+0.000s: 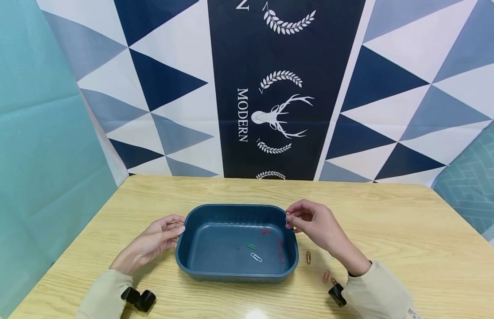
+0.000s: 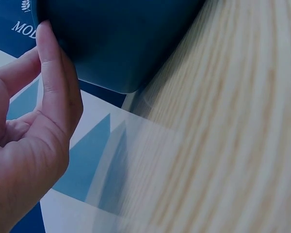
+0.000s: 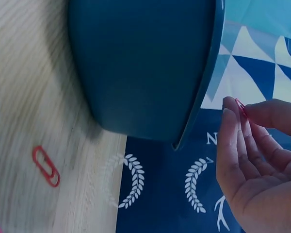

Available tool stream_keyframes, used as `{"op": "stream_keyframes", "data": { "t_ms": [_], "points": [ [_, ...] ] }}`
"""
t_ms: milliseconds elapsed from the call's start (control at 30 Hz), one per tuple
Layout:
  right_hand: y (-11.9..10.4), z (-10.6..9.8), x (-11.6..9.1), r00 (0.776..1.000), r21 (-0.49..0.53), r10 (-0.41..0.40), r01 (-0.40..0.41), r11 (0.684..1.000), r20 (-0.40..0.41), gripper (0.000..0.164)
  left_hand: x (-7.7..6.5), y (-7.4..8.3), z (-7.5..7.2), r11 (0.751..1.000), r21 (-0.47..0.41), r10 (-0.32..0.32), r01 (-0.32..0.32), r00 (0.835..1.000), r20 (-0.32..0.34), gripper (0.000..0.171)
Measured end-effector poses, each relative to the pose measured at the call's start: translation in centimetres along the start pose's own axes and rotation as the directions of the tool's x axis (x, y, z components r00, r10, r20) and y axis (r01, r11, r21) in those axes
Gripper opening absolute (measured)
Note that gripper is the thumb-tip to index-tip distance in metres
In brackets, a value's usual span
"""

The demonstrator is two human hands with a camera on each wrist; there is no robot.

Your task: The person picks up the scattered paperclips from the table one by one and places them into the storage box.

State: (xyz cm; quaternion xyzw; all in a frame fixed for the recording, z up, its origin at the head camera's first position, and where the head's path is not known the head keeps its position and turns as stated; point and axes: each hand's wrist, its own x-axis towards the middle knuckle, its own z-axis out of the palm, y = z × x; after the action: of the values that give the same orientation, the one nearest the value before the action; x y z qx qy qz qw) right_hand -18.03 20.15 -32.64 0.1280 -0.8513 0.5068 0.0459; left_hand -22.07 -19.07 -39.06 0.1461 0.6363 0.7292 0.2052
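Observation:
A dark blue-green plastic bin (image 1: 215, 252) sits on the wooden table. My left hand (image 1: 155, 243) is at its left end, fingertips touching the rim; the left wrist view shows a straight finger (image 2: 51, 73) against the bin's edge. Over the right rim, my right hand (image 1: 320, 226) pinches a small red paper clip (image 3: 241, 108) between thumb and fingertips. Inside the bin lie a green paper clip (image 1: 250, 246), a white paper clip (image 1: 256, 257) and several red ones, including a red paper clip (image 1: 266, 231) near the back.
Right of the bin, an orange-brown paper clip (image 1: 308, 257) and a red paper clip (image 1: 326, 276) lie on the wooden table (image 1: 410, 239), with others partly hidden by my right forearm. A patterned cloth (image 1: 179, 88) hangs behind the table's far edge.

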Motion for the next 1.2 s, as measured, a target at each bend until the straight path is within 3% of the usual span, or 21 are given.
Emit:
{"op": "stream_keyframes", "data": {
  "t_ms": [1200],
  "points": [
    [-0.9, 1.1, -0.9, 0.990, -0.085, -0.129, 0.134, 0.987, 0.058, 0.015, -0.1, 0.0, 0.1, 1.000, 0.013, -0.009, 0.009, 1.000, -0.005, 0.014]
  ]
}}
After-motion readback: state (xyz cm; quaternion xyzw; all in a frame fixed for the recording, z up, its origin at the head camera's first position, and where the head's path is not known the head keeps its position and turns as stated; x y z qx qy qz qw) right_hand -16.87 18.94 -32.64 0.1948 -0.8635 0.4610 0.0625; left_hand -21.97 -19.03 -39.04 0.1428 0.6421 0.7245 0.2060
